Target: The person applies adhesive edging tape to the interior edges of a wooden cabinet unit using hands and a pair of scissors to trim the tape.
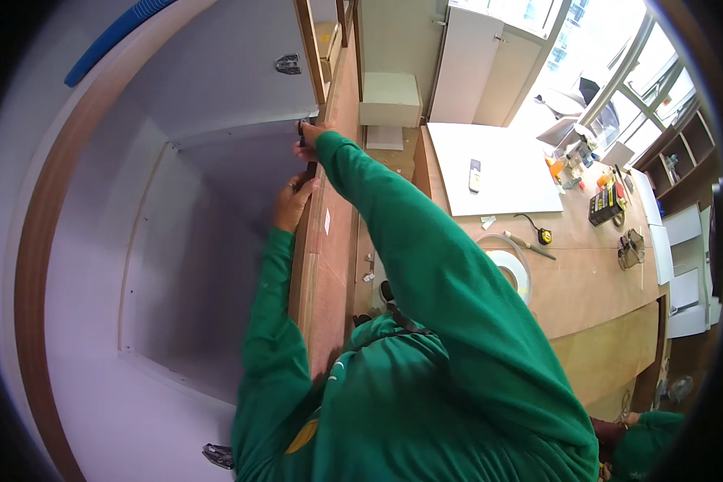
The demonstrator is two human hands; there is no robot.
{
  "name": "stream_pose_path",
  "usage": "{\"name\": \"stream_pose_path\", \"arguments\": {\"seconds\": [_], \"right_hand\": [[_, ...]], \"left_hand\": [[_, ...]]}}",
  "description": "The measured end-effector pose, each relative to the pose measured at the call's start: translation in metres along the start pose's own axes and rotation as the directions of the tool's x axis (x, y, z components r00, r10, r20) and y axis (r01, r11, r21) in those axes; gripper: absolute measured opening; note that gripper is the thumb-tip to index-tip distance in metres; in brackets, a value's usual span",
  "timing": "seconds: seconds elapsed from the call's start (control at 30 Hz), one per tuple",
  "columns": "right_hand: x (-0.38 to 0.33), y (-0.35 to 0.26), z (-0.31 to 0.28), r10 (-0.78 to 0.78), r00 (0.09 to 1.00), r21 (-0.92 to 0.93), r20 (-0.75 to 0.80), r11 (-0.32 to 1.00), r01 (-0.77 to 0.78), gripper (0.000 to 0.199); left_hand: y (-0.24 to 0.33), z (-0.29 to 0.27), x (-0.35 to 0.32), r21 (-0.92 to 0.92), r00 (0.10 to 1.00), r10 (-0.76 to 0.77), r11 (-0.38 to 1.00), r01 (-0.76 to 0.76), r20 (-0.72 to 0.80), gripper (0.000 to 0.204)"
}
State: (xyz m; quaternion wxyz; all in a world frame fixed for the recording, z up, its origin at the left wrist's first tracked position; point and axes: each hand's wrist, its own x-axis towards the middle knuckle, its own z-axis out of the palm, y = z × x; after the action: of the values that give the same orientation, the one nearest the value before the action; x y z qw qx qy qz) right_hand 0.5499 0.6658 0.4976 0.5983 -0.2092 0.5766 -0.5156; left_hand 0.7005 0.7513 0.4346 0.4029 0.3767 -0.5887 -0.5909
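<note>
My left hand (292,201) is at the upper edge of a reddish-brown wooden panel (333,217), its fingers closed around that edge beside a short dark strip (311,170). Just beyond it, my right hand (309,140) is closed on a small dark object (301,128) at the far corner of a pale cabinet compartment (193,265). What that object is, I cannot make out, since my fingers cover most of it. Both arms, in green sleeves, reach forward, the right one crossing over the panel.
Metal hinges (287,64) sit on the cabinet's pale surfaces. To the right, a wooden workbench (594,273) carries a white board (458,153), a yellow tape measure (545,236), a file (530,245) and a coil of edge banding (510,269). Another person's green sleeve (655,442) shows at lower right.
</note>
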Motion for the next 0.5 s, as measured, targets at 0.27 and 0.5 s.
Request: {"name": "stream_pose_path", "arguments": {"seconds": [0.27, 0.5], "right_hand": [[-0.022, -0.021, -0.015, 0.105, 0.969, -0.243, 0.223, 0.969, -0.049, 0.061], [-0.036, 0.012, -0.024, 0.247, 0.837, -0.194, 0.488, 0.966, -0.171, 0.07]], "left_hand": [[-0.021, -0.023, 0.0, 0.108, 0.968, 0.036, 0.994, -0.009, -0.249, 0.035], [-0.022, -0.041, 0.047, -0.107, 0.941, -0.008, 0.994, -0.03, -0.339, 0.028]]}}
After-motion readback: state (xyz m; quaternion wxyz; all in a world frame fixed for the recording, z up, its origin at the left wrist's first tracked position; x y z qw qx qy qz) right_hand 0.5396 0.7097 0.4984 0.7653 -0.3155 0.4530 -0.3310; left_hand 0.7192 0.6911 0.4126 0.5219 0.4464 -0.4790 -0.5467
